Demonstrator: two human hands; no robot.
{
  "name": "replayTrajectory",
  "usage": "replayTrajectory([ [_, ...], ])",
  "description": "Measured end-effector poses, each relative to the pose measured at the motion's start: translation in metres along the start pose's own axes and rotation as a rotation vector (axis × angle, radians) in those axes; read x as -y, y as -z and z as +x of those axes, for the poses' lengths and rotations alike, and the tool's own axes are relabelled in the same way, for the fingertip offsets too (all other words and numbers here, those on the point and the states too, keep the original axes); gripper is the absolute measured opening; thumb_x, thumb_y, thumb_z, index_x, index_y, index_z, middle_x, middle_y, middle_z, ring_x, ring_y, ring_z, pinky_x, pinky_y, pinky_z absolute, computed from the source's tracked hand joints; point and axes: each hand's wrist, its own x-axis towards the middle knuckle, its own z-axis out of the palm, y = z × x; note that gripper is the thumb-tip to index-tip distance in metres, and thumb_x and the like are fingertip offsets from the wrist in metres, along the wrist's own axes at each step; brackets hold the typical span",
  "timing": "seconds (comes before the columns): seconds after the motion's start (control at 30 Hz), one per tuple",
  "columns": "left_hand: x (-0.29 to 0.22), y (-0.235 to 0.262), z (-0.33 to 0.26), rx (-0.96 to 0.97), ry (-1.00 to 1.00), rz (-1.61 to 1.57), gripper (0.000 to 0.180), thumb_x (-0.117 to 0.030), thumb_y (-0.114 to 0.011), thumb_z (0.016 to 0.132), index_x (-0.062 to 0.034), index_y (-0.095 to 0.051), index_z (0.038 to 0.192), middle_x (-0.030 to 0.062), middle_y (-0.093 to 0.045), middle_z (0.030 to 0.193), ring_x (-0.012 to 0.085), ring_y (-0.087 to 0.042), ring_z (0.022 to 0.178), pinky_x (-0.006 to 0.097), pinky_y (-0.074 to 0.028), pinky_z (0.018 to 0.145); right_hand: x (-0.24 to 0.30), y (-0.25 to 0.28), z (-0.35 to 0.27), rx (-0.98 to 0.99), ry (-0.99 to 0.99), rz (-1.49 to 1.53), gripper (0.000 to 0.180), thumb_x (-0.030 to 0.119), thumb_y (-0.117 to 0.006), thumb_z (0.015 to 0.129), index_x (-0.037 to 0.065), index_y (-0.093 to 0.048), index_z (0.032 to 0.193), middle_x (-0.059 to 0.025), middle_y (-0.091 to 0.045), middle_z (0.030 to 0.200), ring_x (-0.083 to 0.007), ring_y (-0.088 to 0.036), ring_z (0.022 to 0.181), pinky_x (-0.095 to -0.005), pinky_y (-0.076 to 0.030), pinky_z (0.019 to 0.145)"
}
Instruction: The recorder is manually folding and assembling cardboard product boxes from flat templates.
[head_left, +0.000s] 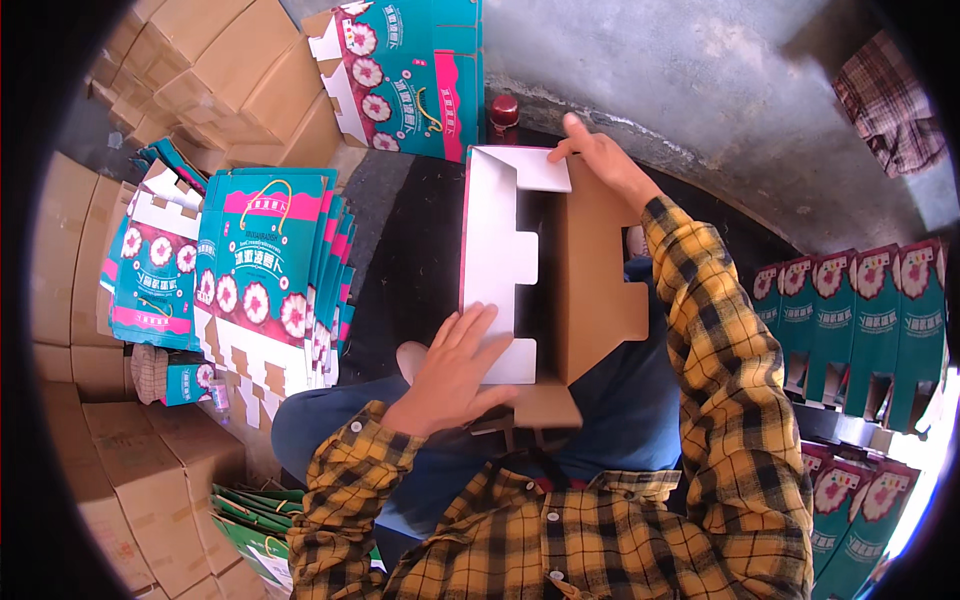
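Half-folded carton (545, 270) over the lap, white and brown inner faces up, notched flaps spread apart. Left hand (452, 375) laid flat on the near white flap, fingers (470, 325) spread and nearly straight, pressing rather than gripping. Right hand (600, 160) at the far top edge, fingers curled onto the flap's corner, pinching it. To the left, stack of flat teal cartons (265, 270) leaning upright; plain brown boxes (225, 75) behind; more teal cartons (865, 320) standing at right.

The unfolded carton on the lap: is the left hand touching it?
Touching. The head view shows the left hand lying flat on the white near flap of the unfolded carton, fingers spread across it, no gap visible.
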Motion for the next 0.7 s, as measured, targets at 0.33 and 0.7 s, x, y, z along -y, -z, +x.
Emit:
replayTrajectory([
  [0.33,-0.048,-0.061,0.004,-0.43,0.337,0.054,0.06,-0.013,-0.069,0.088,-0.0008,-0.05,0.144,0.024,-0.054,0.138,0.0416,-0.048,0.134,0.056,-0.034,0.113,-0.004,-0.014,-0.015,0.032,0.108,-0.728,0.061,0.045,-0.072,0.089,0.023,-0.055,0.143,-0.0179,-0.062,0.123,-0.0358,-0.063,0.115,-0.0443,-0.053,0.097],
  [0.7,-0.103,-0.096,0.04,-0.447,0.219,0.053,0.061,-0.012,-0.07,0.084,0.0019,-0.051,0.141,0.0227,-0.05,0.144,0.0411,-0.044,0.138,0.06,-0.029,0.115,0.005,-0.011,-0.036,0.005,0.032,-0.758,0.059,0.044,-0.072,0.089,0.024,-0.057,0.143,-0.0185,-0.06,0.126,-0.0351,-0.063,0.116,-0.0447,-0.054,0.096],
])
